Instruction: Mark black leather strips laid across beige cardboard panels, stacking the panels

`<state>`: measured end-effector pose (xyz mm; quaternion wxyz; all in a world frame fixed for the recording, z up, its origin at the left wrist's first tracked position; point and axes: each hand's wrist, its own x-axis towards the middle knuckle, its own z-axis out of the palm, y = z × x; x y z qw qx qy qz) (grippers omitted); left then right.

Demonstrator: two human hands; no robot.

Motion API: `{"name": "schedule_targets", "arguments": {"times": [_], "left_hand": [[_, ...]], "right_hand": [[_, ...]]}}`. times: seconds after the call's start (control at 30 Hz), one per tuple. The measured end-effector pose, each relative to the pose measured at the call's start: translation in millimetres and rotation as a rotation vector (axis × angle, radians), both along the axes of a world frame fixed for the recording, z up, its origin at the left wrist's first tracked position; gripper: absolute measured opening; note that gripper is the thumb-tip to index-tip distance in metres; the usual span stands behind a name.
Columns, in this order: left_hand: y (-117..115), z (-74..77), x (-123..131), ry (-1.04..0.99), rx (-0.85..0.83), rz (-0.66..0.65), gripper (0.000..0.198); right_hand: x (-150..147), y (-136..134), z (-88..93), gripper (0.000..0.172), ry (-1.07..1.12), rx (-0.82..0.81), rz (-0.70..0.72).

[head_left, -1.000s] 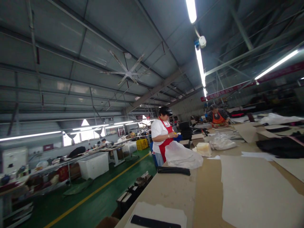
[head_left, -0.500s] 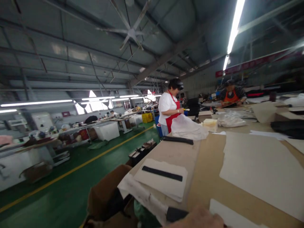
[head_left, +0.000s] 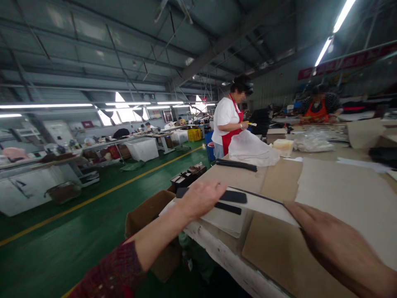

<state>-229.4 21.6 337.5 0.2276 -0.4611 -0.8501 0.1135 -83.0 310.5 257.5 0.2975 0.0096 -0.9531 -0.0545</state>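
My left hand [head_left: 203, 199] is closed over a black strip [head_left: 235, 196], whose two ends stick out on either side of the fingers. A long white strip [head_left: 266, 204] with a dark upper edge stretches from beside the black strip to my right hand [head_left: 335, 238]. The fingers of my right hand are pressed together on its near end. Both strips are raised above the table. Below them, a second black strip [head_left: 228, 208] lies on pale sheets [head_left: 226, 225] near the table's left edge. My left fingertips hide part of the held strip.
The worktable [head_left: 279, 244] carries large pale sheets [head_left: 344, 198], a white plastic bag [head_left: 252, 149], a yellowish block [head_left: 283, 147] and a black bundle [head_left: 236, 165]. An open cardboard box [head_left: 145, 209] stands left of the table. A co-worker in a red apron [head_left: 231, 120] stands beyond.
The view has tilted down. Both hands are now in sight above the table, where before only one blurred hand showed at the bottom edge. The black and white strips have been lifted.
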Motion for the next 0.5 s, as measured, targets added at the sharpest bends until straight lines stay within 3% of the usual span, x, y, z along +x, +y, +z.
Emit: {"name": "schedule_targets", "arguments": {"times": [0.13,0.23,0.33,0.4,0.5], "left_hand": [[-46,-19.3,-52,-0.011,0.096,0.156,0.041],[-69,-47.2,-72,-0.135,0.130,0.285,0.045],[-85,-77.9,-79,-0.410,0.096,0.301,0.051],[-96,-93.7,-82,-0.497,0.123,0.313,0.057],[-114,-104.5,-98,-0.572,0.109,0.274,0.063]], "right_hand": [[-75,-56,9.8,0.046,-0.135,0.030,0.123],[-107,-91,-5.0,0.042,-0.261,-0.032,0.195],[-117,-112,-33.2,0.034,-0.427,-0.076,0.229],[-117,-116,-45.0,0.046,-0.472,-0.101,0.254],[-111,-104,-38.0,0.057,-0.574,-0.203,0.346]]}}
